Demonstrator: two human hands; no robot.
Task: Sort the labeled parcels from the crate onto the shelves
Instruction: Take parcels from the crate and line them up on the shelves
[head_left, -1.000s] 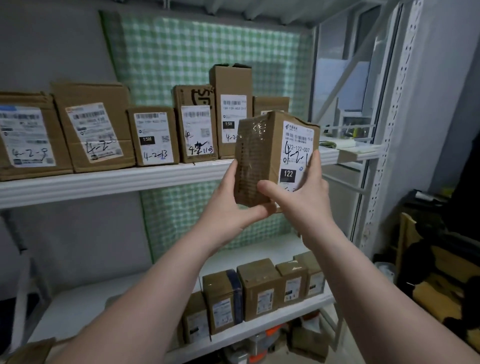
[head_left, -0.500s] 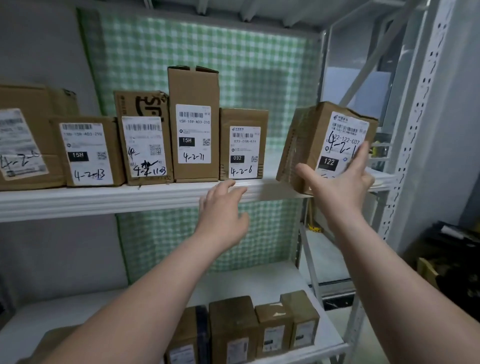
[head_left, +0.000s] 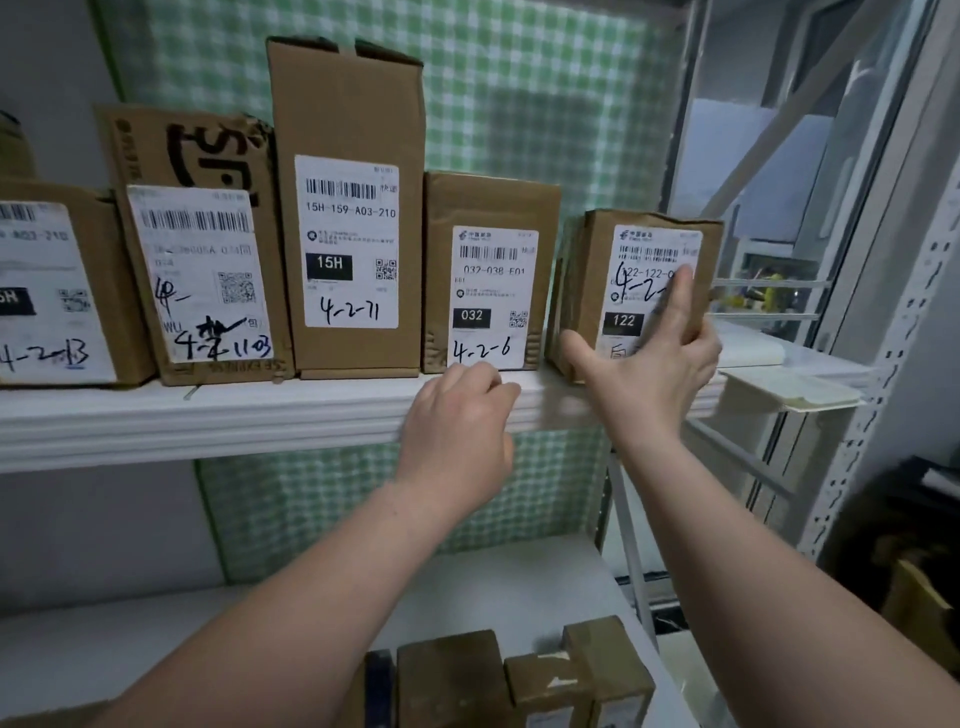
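A brown parcel (head_left: 597, 265) with a white label marked 122 stands on the white upper shelf (head_left: 208, 415) at its right end, beside the parcel marked 032 (head_left: 491, 202). My right hand (head_left: 649, 374) holds it from the front. The thumb is spread to its lower left corner, the index finger lies up the label, and the other fingers wrap its right edge. My left hand (head_left: 457, 426) hovers at the shelf's front lip below the 032 parcel, fingers loosely curled, holding nothing. The crate is out of view.
Further labeled parcels fill the upper shelf leftward, including a tall one marked 15H (head_left: 348, 104). Several small parcels (head_left: 447, 675) stand on the lower shelf (head_left: 519, 587). A perforated metal upright (head_left: 883, 364) and a white flat piece (head_left: 789, 395) are at the right.
The 122 parcel went from both hands to my right hand alone, then onto the shelf's right end. My left hand let go and dropped to the shelf lip.
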